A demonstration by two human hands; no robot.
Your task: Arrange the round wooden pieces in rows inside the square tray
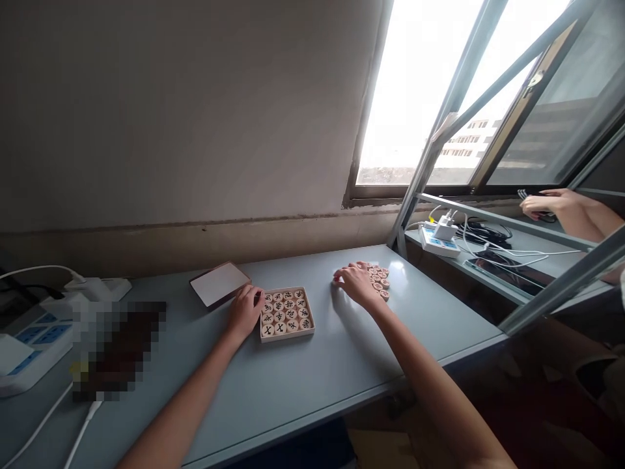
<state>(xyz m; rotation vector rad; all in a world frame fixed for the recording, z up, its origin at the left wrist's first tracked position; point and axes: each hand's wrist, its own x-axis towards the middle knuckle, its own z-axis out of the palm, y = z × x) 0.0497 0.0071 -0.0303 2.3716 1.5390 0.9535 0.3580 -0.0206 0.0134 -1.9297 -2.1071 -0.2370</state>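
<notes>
A shallow white box [288,337] lies on the desk, with rows of round wooden Chinese chess pieces [279,316] marked in dark characters. My left hand [247,306] holds the box's left edge, with its fingertips bent at the upper corner. To the right, a group of loose Chinese chess pieces [383,284] lies on the desk, partly hidden by my right hand [355,281]. That hand is palm down with its fingers apart at the group's left side; its fingertips are partly out of sight. The box lid [219,285] lies inside up behind my left hand.
White power strips with plugs [46,335] stand on the left, near a pixelated dark patch [120,348]. Metal frame bars [452,111] rise at the desk's right end. Beyond them are another power strip [439,240], cables [481,234] and another person's hands [549,203].
</notes>
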